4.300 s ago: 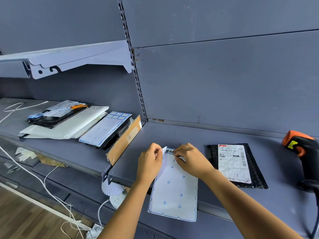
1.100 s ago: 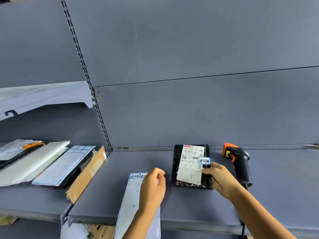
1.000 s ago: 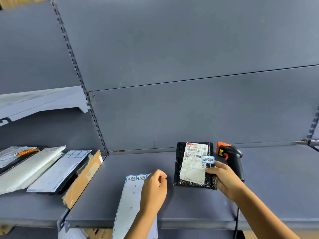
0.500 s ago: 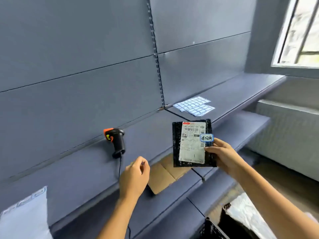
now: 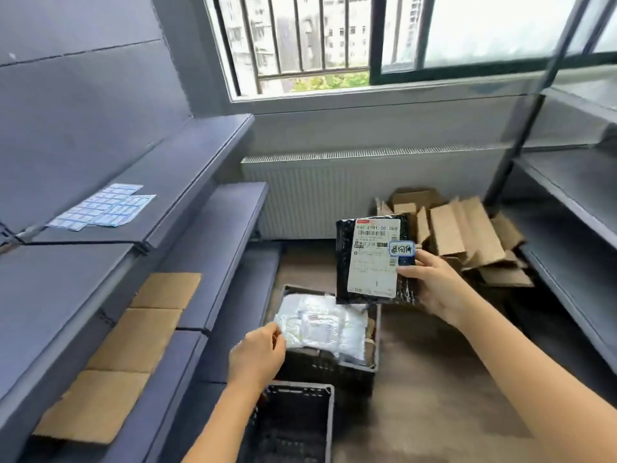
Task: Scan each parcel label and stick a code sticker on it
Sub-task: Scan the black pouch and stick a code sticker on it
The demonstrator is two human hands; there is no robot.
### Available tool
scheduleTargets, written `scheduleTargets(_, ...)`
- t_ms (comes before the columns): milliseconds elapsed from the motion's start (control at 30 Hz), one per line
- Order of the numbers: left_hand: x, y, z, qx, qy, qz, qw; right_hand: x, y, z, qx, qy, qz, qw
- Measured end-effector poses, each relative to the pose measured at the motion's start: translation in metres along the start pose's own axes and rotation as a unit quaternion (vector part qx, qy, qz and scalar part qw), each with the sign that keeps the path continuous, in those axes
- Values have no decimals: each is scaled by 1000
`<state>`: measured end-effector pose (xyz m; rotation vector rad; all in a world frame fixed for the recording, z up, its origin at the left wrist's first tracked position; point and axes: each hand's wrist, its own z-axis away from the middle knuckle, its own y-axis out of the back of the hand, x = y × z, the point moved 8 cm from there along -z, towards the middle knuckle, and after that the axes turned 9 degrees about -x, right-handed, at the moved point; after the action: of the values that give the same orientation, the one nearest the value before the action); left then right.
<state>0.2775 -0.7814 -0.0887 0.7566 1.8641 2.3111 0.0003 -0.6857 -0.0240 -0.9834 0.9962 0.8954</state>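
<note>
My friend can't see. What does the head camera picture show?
The right hand holds up a black parcel with a blue sticker at the edge of its white label. Below, the left hand hovers by a white parcel lying in a dark crate.

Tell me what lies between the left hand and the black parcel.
Head view: a white parcel in a black crate sits between left hand and black parcel.

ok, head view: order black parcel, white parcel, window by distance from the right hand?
1. black parcel, held in the right hand.
2. white parcel, below left, in the crate.
3. window, on the far wall, up top.
</note>
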Motion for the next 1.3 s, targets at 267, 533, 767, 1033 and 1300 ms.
scheduleTargets(267, 77, -56, -20, -82, -39, -21, 996, 14, 77, -1, 37, -24, -27, 999)
scheduleTargets(533, 142, -69, -112, -48, 30, -27, 998, -4, 142, -91, -44, -46, -3, 998)
scheduleTargets(767, 173, -71, -162, -48, 111, 0, 993, -36, 175, -182, -105, -79, -2, 991)
scheduleTargets(1033, 151, -86, -235, -55, 197, 57, 977, -24, 165, -287, -142, -123, 14, 982)
scheduleTargets(1300, 130, -59, -305, 5, 252, 207, 945, -31, 135, -386, -192, -136, 45, 971)
